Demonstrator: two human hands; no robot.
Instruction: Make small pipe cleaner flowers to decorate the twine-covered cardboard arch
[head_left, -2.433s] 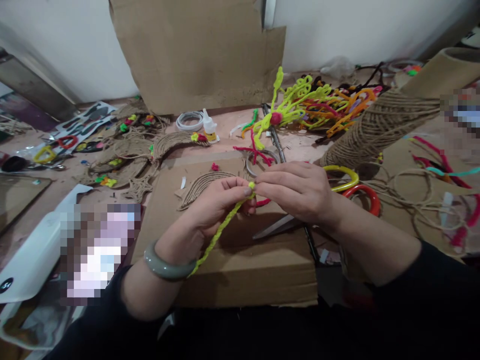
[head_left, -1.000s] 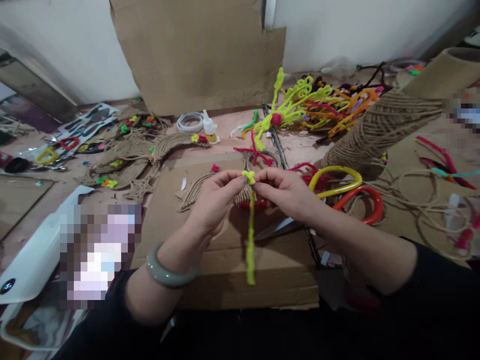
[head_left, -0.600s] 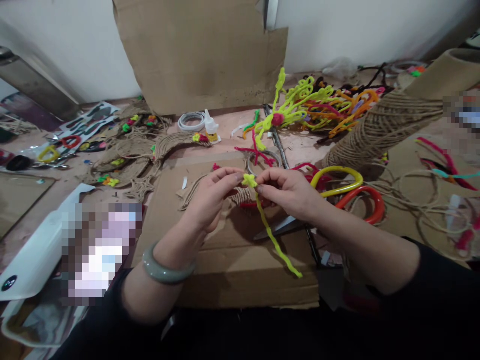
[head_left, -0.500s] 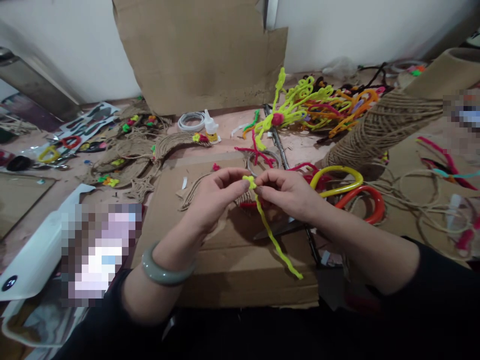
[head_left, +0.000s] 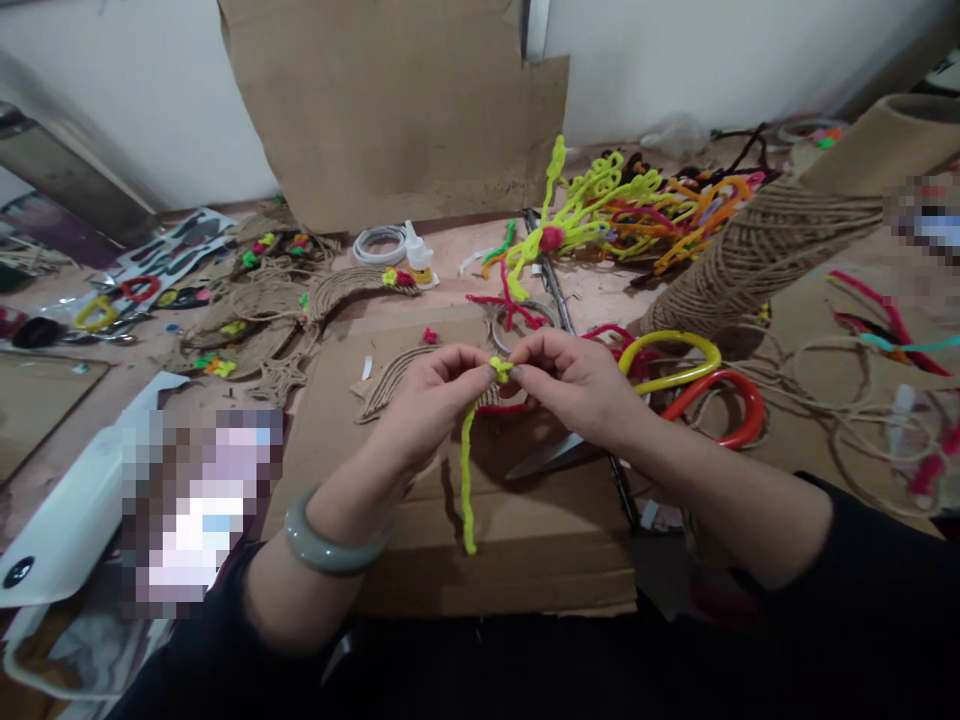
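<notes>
Between my fingertips, over the cardboard, is a small yellow pipe-cleaner flower [head_left: 500,369] with a long loose tail [head_left: 466,480] hanging down. My left hand [head_left: 442,395] pinches the flower's left side with thumb and index finger. From the other side, my right hand [head_left: 574,385] pinches it the same way. Beneath my hands lies a crescent of coiled jute cord [head_left: 397,380], partly covered by my left hand. Scissors with one yellow and one orange-red handle [head_left: 671,358] lie by my right wrist, the blade [head_left: 544,457] pointing left.
A cardboard sheet [head_left: 420,575] lies under my hands. Behind are a glue bottle [head_left: 420,255], a tape roll [head_left: 379,245] and a heap of coloured pipe cleaners [head_left: 622,205]. A jute cone [head_left: 757,250] leans at right. Decorated jute shapes [head_left: 259,300] and a pixelated phone [head_left: 214,500] are at left.
The flower has turned between my fingers. Its yellow tail has swung from the lower right to hang almost straight down at the left. Both hands keep their pinch.
</notes>
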